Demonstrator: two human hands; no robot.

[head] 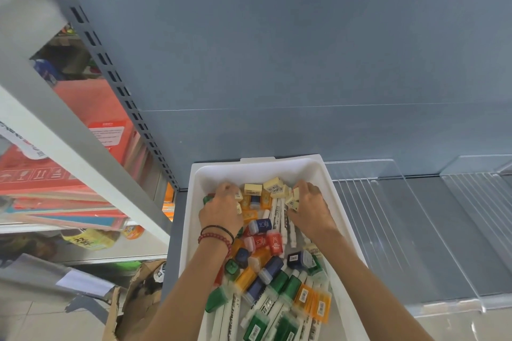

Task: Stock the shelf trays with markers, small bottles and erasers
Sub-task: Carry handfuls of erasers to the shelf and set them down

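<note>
A white bin (191,232) sits on the grey shelf, heaped with white markers (279,213), small coloured bottles (260,225) and pale yellow erasers (253,189). Both hands reach into its far end. My left hand (221,209) has its fingers curled down among erasers and a green bottle at the left. My right hand (310,205) grips a clump of pale yellow erasers (292,198) at the right. Two clear shelf trays (388,230) lie to the right of the bin and hold nothing.
The grey back panel rises behind the bin. At the left stand a slotted upright (110,69) and a neighbouring shelf with red and orange boxes (105,111). A torn cardboard box (138,302) sits on the floor below left.
</note>
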